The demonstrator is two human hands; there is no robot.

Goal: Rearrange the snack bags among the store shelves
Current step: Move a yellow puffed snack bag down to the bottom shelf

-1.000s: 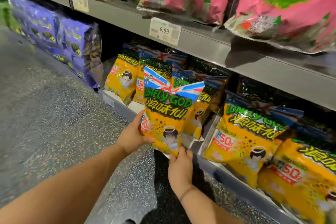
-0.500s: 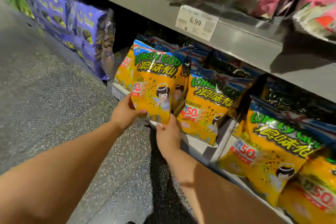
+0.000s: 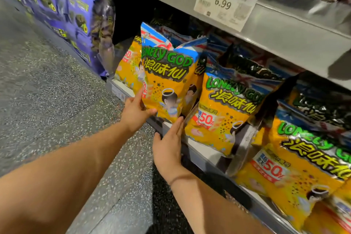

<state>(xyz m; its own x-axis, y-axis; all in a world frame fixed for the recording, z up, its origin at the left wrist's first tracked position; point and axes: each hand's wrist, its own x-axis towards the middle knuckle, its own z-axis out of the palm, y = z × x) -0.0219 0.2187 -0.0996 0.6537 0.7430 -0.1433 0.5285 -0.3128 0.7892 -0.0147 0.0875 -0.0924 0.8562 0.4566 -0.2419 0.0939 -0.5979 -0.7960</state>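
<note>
A yellow "Lonely God" snack bag (image 3: pixel 167 74) stands upright at the left end of the bottom shelf (image 3: pixel 201 151), in front of other bags of the same kind. My left hand (image 3: pixel 135 110) grips its lower left edge, thumb across the front. My right hand (image 3: pixel 168 146) is just below the bag's bottom right corner, fingers straight and together, fingertips touching or nearly touching the bag. More of these yellow bags (image 3: pixel 226 112) fill the shelf to the right.
Purple snack bags (image 3: pixel 76 17) fill the shelf section to the left. The upper grey shelf (image 3: pixel 284 30) overhangs, with a 6.99 price tag (image 3: pixel 225 4) and pink bags above. Speckled grey floor (image 3: pixel 47 100) lies on the left.
The bag has gone from in front of the shelf onto its left end. My right hand has let go of the bag's bottom and opened flat beneath it. The view moved closer.
</note>
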